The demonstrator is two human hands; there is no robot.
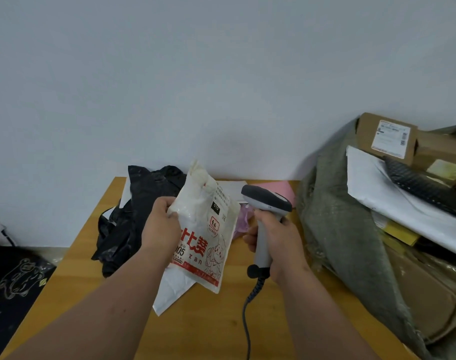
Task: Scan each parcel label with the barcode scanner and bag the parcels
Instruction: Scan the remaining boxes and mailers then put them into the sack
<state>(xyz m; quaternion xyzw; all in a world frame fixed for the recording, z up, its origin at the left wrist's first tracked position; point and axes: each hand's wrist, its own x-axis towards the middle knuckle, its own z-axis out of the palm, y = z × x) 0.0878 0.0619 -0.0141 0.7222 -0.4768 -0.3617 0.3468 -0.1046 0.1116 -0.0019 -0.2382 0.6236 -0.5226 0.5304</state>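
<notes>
1. white parcel pouch [208,229] with red print and a cartoon figure is up in the air over the wooden table [73,281], tilted, its printed face and small label toward the camera.
2. left hand [160,224] has it by the left edge, fingers curled round the plastic, thumb on the front.
3. right hand [278,245] is wrapped round the handle of the barcode scanner [265,203]. grey and white pistol type, dark head pointing left toward the pouch, just beside it but not touching as far as i can see.
4. the scanner's coiled cable [250,302] drops from the handle base down across the table toward the bottom edge.
5. under the pouch a white mailer [169,294] lies flat on the table, one corner sticking out toward the camera.
6. behind the left hand there's a crumpled black poly bag [133,216] heaped on the table near the wall.
7. a pink parcel [278,189] sits at the back of the table behind the scanner head.
8. right of the table a big green woven sack [338,224] stands open, stuffed with parcels: a cardboard box [385,137] with a white label on top, a white mailer and a black mesh-looking one under it.
</notes>
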